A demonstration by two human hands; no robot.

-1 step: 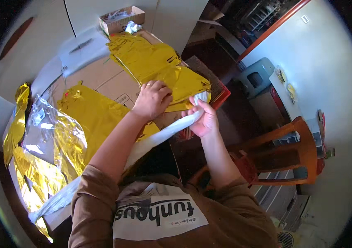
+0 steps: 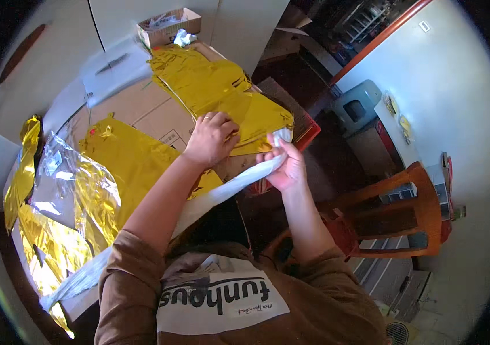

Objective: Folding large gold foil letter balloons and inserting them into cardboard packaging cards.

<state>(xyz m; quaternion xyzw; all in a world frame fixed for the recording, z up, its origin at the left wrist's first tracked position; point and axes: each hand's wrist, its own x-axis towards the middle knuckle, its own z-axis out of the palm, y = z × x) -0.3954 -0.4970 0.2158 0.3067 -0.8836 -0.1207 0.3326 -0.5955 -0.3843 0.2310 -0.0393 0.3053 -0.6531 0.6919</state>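
My left hand [image 2: 214, 138] lies on a shiny gold foil sheet [image 2: 225, 77], its fingers bent and close together at the near edge; the fingertips are partly hidden. Between the thumb and fingers of my right hand [image 2: 287, 167] is a long, whitish, film-like strip [image 2: 222, 194]. Its bunched end covers the sheet's right corner. From there the strip runs under my left forearm to the table's lower left. A second gold foil sheet [image 2: 132, 155] lies left of my left forearm. Crumpled gold foil [image 2: 55, 236] and clear plastic film [image 2: 55, 184] lie beyond it.
Brown cardboard [image 2: 135, 106] covers part of the table. A small open carton [image 2: 170, 29] stands at the back, with a crumpled white piece [image 2: 185, 38] before it. To my right is a wooden chair [image 2: 426, 210]; a grey-green bin-like container [image 2: 360, 103] stands farther off.
My right hand has shifted very slightly to the right with the whitish strip. My left hand stays in place on the foil.
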